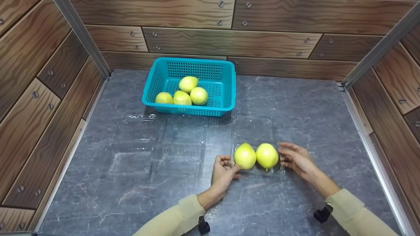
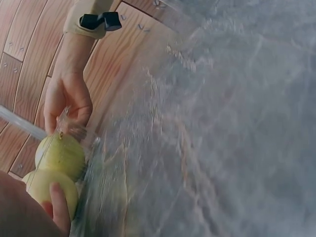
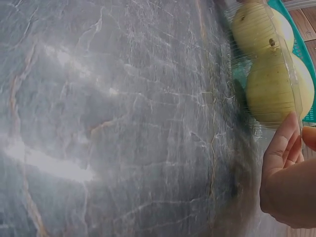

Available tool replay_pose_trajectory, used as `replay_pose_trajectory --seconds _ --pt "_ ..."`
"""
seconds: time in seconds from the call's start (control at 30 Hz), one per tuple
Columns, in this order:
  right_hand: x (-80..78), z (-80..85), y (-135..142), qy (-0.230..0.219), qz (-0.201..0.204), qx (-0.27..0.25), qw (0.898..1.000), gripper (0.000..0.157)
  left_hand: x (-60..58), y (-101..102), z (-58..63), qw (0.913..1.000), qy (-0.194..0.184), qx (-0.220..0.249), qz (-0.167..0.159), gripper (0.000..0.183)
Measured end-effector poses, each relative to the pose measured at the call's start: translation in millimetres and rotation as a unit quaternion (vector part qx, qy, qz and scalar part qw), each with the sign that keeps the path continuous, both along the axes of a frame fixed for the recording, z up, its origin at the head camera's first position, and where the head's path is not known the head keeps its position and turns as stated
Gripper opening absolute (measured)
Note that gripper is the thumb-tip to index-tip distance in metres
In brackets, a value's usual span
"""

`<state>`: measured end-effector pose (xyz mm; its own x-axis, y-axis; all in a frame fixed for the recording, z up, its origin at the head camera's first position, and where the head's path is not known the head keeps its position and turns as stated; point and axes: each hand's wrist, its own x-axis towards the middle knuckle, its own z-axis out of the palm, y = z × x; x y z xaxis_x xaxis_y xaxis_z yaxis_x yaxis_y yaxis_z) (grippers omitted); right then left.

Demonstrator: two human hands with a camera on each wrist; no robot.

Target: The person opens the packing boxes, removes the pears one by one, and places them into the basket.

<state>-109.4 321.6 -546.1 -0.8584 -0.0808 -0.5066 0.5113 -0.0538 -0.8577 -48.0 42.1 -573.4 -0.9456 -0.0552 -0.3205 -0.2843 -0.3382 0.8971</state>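
Two yellow-green pears, a left pear [image 1: 245,156] and a right pear [image 1: 267,155], sit side by side in a clear plastic clamshell container [image 1: 262,172]. Its see-through lid [image 1: 252,126] lies folded back behind them. My left hand [image 1: 222,177] grips the container's left side, its thumb by the left pear. At the right wall, my right hand [image 1: 300,163] pinches the rim; the right wrist view shows its fingertips [image 3: 290,126] against the clear edge. The undersides of the fingers are partly hidden.
A teal basket [image 1: 229,86] with several pears [image 1: 188,84] stands behind, toward the wooden-plank wall [image 1: 229,41]. More clear clamshell containers [image 1: 131,162] lie spread on the grey marbled table [image 1: 315,111] to the left. Metal strips [image 1: 367,141] edge the table.
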Motion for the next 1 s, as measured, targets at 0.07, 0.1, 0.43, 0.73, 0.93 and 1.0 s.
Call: replay_pose_trajectory --seconds 0.07,0.1,0.43,0.73,0.93,1.0 --pt "0.0 -0.3 -0.4 0.003 0.000 0.000 1.000 0.037 -1.3 -2.6 1.6 0.9989 0.017 -0.043 -0.002 0.047" --pt "0.1 -0.3 -0.7 0.003 -0.001 -0.001 1.000 0.038 -1.7 -4.1 2.9 0.9973 0.027 -0.068 -0.004 0.047" --pt "1.2 -0.3 -0.6 0.001 -0.011 -0.017 1.000 0.028 -6.9 -24.7 28.0 0.9662 0.118 -0.215 -0.079 0.042" --pt "0.6 -1.5 -0.4 -0.001 -0.010 -0.009 1.000 0.033 -2.9 -41.7 58.3 0.9169 0.178 -0.293 -0.204 0.044" --pt "0.5 -2.2 -0.9 0.002 -0.003 -0.013 1.000 0.036 -2.9 -49.4 90.6 0.8415 0.201 -0.358 -0.351 0.048" --pt "0.6 -2.1 -1.1 0.002 -0.003 -0.013 1.000 0.037 -6.1 -51.4 101.4 0.8110 0.206 -0.375 -0.400 0.049"
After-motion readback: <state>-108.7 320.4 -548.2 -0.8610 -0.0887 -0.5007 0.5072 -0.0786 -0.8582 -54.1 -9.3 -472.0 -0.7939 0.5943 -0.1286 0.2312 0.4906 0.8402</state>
